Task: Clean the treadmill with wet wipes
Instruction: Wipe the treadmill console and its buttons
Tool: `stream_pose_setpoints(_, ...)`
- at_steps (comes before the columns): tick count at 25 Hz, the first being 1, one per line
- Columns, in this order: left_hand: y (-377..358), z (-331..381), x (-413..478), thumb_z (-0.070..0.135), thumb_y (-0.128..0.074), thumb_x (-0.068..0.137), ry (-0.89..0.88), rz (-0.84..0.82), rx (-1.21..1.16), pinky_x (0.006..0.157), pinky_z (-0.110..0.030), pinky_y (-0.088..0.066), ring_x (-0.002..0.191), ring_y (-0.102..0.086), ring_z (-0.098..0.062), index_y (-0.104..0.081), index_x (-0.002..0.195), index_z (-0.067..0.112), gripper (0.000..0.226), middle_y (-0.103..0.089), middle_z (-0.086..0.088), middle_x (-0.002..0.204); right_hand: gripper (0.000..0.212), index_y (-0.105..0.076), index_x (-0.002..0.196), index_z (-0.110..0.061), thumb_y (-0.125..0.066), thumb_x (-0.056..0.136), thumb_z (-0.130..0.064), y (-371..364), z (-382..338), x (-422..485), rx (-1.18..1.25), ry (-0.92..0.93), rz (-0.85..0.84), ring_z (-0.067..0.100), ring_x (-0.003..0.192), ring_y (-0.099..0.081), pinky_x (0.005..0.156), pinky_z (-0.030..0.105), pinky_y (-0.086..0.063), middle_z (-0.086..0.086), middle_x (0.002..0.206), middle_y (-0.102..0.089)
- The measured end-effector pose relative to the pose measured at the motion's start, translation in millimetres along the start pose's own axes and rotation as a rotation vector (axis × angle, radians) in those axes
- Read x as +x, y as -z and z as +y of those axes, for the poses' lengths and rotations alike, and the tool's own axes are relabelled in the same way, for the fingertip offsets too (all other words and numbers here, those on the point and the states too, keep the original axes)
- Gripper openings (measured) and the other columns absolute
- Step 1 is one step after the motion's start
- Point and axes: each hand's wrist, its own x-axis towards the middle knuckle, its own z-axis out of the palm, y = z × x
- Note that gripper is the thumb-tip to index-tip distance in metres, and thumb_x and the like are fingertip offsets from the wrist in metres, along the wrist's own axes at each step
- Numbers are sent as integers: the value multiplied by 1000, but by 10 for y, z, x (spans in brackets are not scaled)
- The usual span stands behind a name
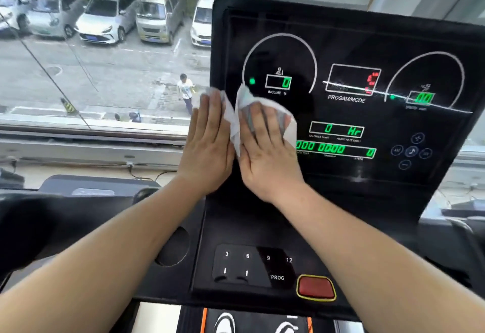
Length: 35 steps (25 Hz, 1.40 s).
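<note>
- A window (78, 75) fills the upper left. It looks down on a paved lot with a row of parked cars (105, 18) and a person in a white top (185, 90) on foot.
- The treadmill (249, 222) is black, and its upright display panel (367, 33) takes up the right half.
  - The left dial shows a green "0" over "INCLINE %".
  - A box with a red figure sits over "PROGAM/MODE".
  - The right dial shows a green "00"; its caption is too blurred to read.
  - "0 Hr" sits over the small print "CALORIES" and "HEART RATE".
  - The bottom row reads "000 00:00 0".
- Below the panel, a keypad (252, 267) reads "3", "6", "9", "12", a down arrow, an up arrow and "PROG".
- The right hand (267, 154) lies flat with its fingers straight. It presses the wet wipe (235, 122) against the panel just below the "INCLINE" dial.
- The left hand (208, 146) is also flat with straight fingers. It rests at the panel's left edge, fingertips on the same wipe.
- The wet wipe is white and crumpled, trapped under both hands and bunched up in the gap between them.
- A round recess (174, 247) sits left of the keypad.
- A red button (316, 287) with a yellow rim sits just right of "PROG".
</note>
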Motion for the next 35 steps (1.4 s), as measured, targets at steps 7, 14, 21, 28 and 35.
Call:
stream_pose_setpoints(7,-115,-239,-806,24,-37,102,-148,-204,118,129,-51,0,159,8,-33,-9,162,-2,71,9,-16,172,67,-25,160,-11,-40,101,-38,-530,-384,-692,-51,-7,-131,27,156,-10,126,51,7,4,170,-17)
stream_pose_setpoints(14,-118,-102,-1306,29,-34,107,-293,-357,98,127,-54,-16,160,-4,-29,-36,157,2,56,-8,-13,172,58,-38,156,-23,-24,106,-48,-666,-438,-1430,137,20,-440,16,158,-4,126,44,-13,-6,168,-25)
stream_pose_setpoints(21,-115,197,-1560,46,-21,111,-368,-620,2,128,-49,-4,160,9,-19,-4,165,11,66,4,-6,173,55,-52,147,-30,-17,107,-44,-350,-84,-1730,219,4,-501,2,155,-13,128,37,-3,-16,162,-35)
stream_pose_setpoints(28,-5,210,-1802,51,-18,109,-98,-629,95,126,-48,-9,160,3,-21,-13,164,11,69,-2,-7,173,59,-10,162,-34,-10,104,-48,-283,-181,-1831,241,-175,-567,-14,141,30,123,28,19,-27,158,12)
stream_pose_setpoints(35,-55,469,-1784,49,-11,108,-135,-681,26,126,-43,0,159,6,-17,-12,165,15,67,1,-1,172,52,-23,161,-32,-19,110,-44,-156,138,-2062,348,-227,-566,-14,148,12,127,28,0,-25,165,-7)
